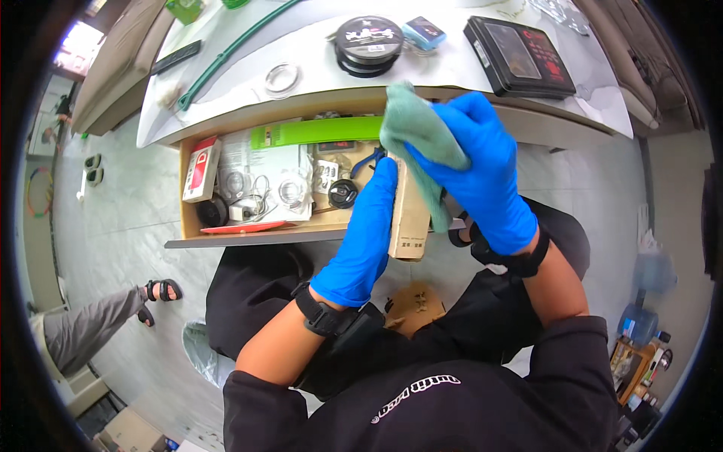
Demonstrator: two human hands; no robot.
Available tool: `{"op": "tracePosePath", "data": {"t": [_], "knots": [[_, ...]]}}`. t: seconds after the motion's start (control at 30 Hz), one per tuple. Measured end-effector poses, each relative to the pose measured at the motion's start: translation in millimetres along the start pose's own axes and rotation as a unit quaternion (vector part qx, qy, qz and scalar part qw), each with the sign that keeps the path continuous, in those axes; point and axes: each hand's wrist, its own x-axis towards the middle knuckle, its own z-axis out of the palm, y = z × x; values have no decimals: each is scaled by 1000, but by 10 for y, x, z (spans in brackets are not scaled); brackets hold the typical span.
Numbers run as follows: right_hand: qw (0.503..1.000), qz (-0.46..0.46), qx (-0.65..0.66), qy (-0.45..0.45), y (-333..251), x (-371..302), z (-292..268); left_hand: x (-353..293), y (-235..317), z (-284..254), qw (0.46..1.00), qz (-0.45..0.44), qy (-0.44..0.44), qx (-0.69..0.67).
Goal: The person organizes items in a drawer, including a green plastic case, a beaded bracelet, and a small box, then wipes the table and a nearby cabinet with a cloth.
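Note:
My left hand (361,241), in a blue glove, is closed on the side of a long brown cardboard box (408,235) held above the open drawer (260,239). A folded green cloth (423,128) is gripped in my gloved right hand (486,177), its lower part lying against the box's upper right side. Below lie a red and white box (201,172), a bright green strip (320,132), a white cable with a plug (252,207), a round black case (343,193) and clear plastic bags. A blue-handled tool (367,161) is partly hidden behind my left hand.
On the marble-patterned table (241,98) stand a round black container (369,47), a small blue box (424,34), a black windowed case (520,60), a clear ring-shaped roll (282,78), a green stick (233,53) and a remote (176,57). Another person's leg (98,322) extends at left.

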Motion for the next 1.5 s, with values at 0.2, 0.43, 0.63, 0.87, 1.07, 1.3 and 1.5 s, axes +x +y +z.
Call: {"op": "tracePosePath", "data": {"t": [0.2, 0.43, 0.63, 0.87, 1.07, 1.3, 1.5], "knots": [[988, -118, 18, -100, -332, -238, 44, 582, -232, -1002, 957, 233, -38, 169], [994, -30, -23, 107, 266, 87, -118, -150, 73, 61, 993, 24, 7, 111], [741, 340, 551, 178, 188, 182, -481, -274, 176, -58, 997, 32, -30, 60], [845, 274, 451, 79, -3, 124, -375, -288, 258, -167, 997, 54, -60, -22], [956, 115, 262, 71, -155, 82, -9, -293, 226, -229, 995, 63, -75, 28], [991, -62, 98, -70, -576, -54, 188, -96, 297, -380, 990, 133, -20, -36], [989, -138, 28, -51, -503, -39, 189, -168, 322, -345, 990, 127, 36, -56]]}}
